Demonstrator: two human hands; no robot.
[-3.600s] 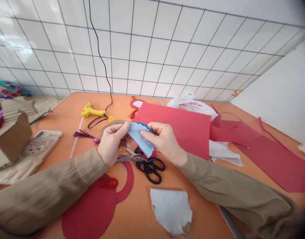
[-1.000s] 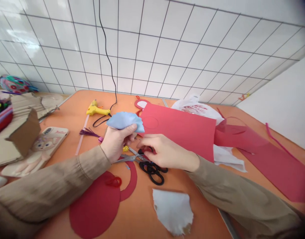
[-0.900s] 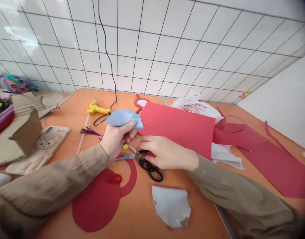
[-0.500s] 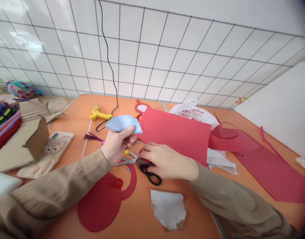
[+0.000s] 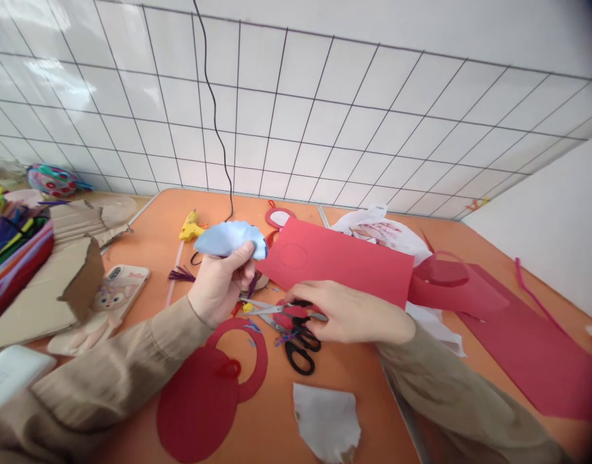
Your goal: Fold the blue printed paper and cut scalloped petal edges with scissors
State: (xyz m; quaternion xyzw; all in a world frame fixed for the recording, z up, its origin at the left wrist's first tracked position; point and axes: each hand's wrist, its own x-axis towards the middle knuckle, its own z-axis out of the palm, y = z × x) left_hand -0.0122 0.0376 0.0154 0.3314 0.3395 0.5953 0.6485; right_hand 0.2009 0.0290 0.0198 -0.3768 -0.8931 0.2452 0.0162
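White tiles behind an orange counter

A wall of glossy white tiles (image 5: pixel 296 90) with dark grout lines spans the background, its grid slanting toward the right. Above the upper line of grout, a plain white band (image 5: pixel 445 29) continues without tiles. At right stands a smooth white surface (image 5: pixel 576 200), meeting the tiled part at an angle. Bright glare spreads over the tiles at upper left; the light elsewhere is soft and even. The counter (image 5: pixel 267 432) has a flat orange top, rounded at its far left corner and edged in pale grey. Beyond that corner shows a tan surface (image 5: pixel 142 200).
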